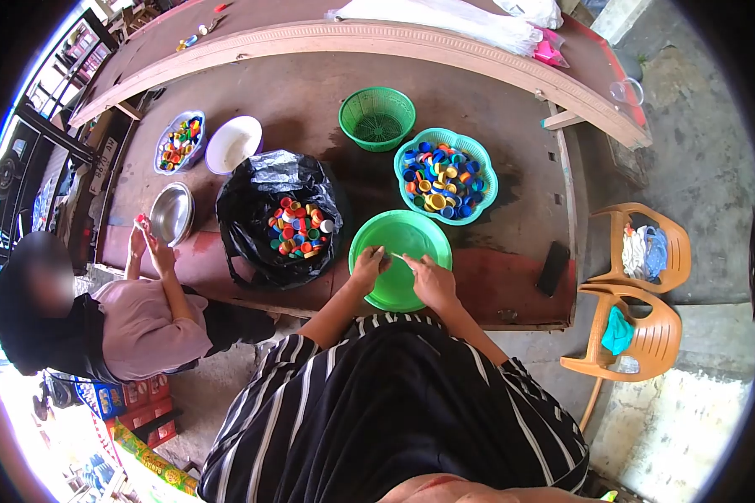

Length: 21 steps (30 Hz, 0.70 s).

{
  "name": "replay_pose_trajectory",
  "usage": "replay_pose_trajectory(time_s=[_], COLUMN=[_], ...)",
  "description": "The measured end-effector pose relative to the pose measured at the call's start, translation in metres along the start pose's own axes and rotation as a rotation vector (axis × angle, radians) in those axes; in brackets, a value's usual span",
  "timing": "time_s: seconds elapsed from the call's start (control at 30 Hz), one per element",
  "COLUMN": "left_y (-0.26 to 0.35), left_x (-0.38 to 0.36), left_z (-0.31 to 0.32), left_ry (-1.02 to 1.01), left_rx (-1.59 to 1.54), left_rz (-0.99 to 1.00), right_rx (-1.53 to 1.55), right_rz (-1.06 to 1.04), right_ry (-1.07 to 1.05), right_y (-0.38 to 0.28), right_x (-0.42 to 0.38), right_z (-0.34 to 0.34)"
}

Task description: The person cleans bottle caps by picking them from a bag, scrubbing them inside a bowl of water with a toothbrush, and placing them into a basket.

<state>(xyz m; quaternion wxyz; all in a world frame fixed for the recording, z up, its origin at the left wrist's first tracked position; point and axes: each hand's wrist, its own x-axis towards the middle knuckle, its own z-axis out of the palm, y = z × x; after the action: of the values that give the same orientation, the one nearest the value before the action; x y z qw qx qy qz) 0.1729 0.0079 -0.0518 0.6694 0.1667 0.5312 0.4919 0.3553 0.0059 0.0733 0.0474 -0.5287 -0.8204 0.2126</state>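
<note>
Both hands are over a bright green basin [393, 300] at the table's front edge. My left hand [367, 268] is closed at its left side, around something too small to make out. My right hand [430, 281] pinches a small, thin pale object [397, 256] that points towards the left hand. Beyond the basin, a light green basket [489, 201] holds blue, yellow and orange bottle caps [439, 182]. On the left, a black plastic bag [236, 220] lies open with red, white, green and orange caps [298, 225] inside.
An empty green basket [377, 117], a white bowl [233, 144], a metal bowl [172, 214] and a lilac basket [180, 142] of caps stand farther back or left. A co-worker [147, 323] sits left. A phone [553, 268] lies right, near orange chairs [658, 335].
</note>
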Motion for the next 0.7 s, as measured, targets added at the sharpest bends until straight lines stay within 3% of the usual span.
replay_pose_trajectory(time_s=[0.23, 0.43, 0.53, 0.63, 0.7], left_y=[-0.003, -0.001, -0.005, 0.007, 0.014], left_x=[0.005, 0.006, 0.009, -0.009, -0.010], left_z=[0.003, 0.005, 0.000, 0.014, 0.016], left_ry=[0.033, 0.081, 0.101, 0.134, 0.174], left_rx=[0.298, 0.378, 0.575, 0.748, 0.798], left_rz=[0.166, 0.133, 0.299, 0.417, 0.381], right_rx=[0.039, -0.002, -0.015, -0.045, -0.008], right_rz=[0.049, 0.018, 0.031, 0.089, 0.112], right_ry=[-0.063, -0.102, 0.056, -0.099, -0.056], right_y=[0.006, 0.012, 0.025, 0.030, 0.012], right_x=[0.002, 0.005, 0.005, 0.005, -0.002], right_z=[0.000, 0.001, 0.013, 0.010, -0.001])
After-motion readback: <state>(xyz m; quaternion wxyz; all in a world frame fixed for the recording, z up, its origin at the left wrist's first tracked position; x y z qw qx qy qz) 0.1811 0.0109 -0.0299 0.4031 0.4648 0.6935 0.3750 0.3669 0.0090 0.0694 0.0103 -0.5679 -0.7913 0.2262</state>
